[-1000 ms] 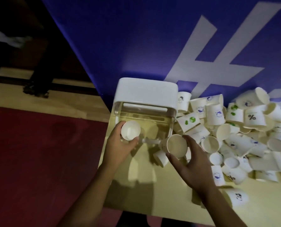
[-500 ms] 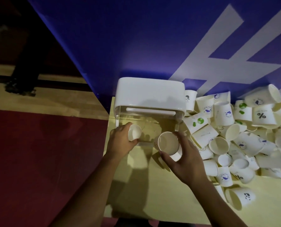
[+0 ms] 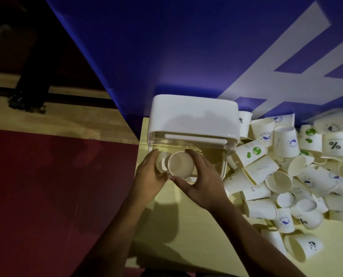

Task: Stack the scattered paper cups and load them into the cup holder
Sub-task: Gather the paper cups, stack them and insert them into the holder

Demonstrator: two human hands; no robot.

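Note:
The cup holder (image 3: 192, 118), a clear box with a white lid, stands at the table's far left against the blue wall. In front of its clear face my left hand (image 3: 148, 174) grips a small paper cup (image 3: 161, 161). My right hand (image 3: 203, 180) holds a wider paper cup (image 3: 180, 164), its mouth facing me. The two cups touch side by side, the right one overlapping the left. A pile of scattered paper cups (image 3: 298, 172) lies to the right of the holder.
The yellow table (image 3: 182, 232) ends just left of my left hand, with red floor (image 3: 56, 186) below. The blue wall (image 3: 186, 47) with white lettering rises right behind the holder. One cup (image 3: 303, 247) lies on its side near the table's front right.
Both hands have moved together in front of the holder. The right cup has shifted left and now touches and overlaps the left cup.

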